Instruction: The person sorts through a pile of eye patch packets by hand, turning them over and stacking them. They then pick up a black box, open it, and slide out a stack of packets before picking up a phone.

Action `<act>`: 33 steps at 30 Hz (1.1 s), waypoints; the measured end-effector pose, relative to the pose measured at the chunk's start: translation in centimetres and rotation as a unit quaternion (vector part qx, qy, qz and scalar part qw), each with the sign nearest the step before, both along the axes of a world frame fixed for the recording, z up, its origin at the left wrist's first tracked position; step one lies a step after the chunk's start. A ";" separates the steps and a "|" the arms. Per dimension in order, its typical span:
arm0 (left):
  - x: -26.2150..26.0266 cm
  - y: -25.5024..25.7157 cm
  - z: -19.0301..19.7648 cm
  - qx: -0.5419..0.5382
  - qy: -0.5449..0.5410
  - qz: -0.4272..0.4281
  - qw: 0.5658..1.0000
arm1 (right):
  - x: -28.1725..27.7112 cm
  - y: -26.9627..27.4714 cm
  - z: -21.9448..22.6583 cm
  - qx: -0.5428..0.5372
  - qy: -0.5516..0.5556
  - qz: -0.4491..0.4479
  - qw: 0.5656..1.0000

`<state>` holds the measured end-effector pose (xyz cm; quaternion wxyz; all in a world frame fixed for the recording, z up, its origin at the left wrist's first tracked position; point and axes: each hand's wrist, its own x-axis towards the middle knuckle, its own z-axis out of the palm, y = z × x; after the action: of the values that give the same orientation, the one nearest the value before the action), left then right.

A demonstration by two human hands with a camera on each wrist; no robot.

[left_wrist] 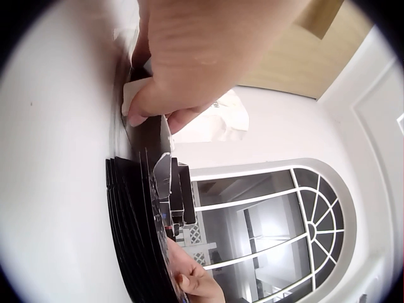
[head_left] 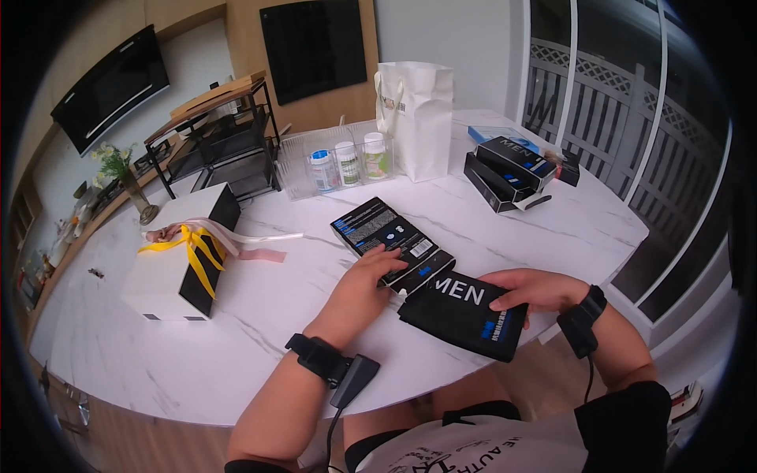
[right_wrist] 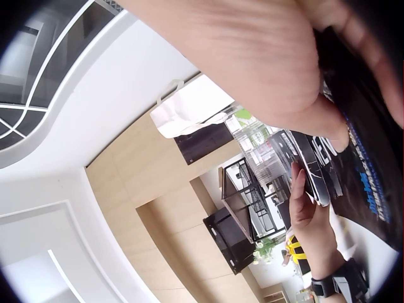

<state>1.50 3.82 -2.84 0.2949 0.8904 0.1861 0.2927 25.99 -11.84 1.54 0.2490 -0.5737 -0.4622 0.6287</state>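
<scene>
A flat black carton [head_left: 377, 223] with blue and white print lies on the table, its end toward the person open. My left hand [head_left: 369, 282] holds it near that end, fingers on top and thumb low at the side; a pale end flap [left_wrist: 134, 95] shows beside the thumb in the left wrist view. Right against the open end is a stack of flat black packets [head_left: 449, 322] printed "MEN". My right hand [head_left: 546, 289] grips the stack's right side, thumb on top, other fingers mostly hidden. Several thin layers of the stack show edge-on in the left wrist view.
More black cartons [head_left: 516, 158] are piled at the back right on a blue box [head_left: 482, 134]. A white paper bag [head_left: 426, 118] stands behind, beside a clear bin [head_left: 296, 177] of bottles. At left sits a white box [head_left: 169, 276] with yellow and pink ribbons.
</scene>
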 end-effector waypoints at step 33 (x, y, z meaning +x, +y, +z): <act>-0.2 0.1 1.5 -0.103 -0.113 0.077 0.985 | -4.0 5.4 -2.2 0.215 0.077 -0.171 0.958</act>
<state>1.35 3.90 -1.32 0.3805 0.7994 0.2486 0.3929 21.98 -6.43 -0.63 0.5050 -0.5267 -0.4607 0.5053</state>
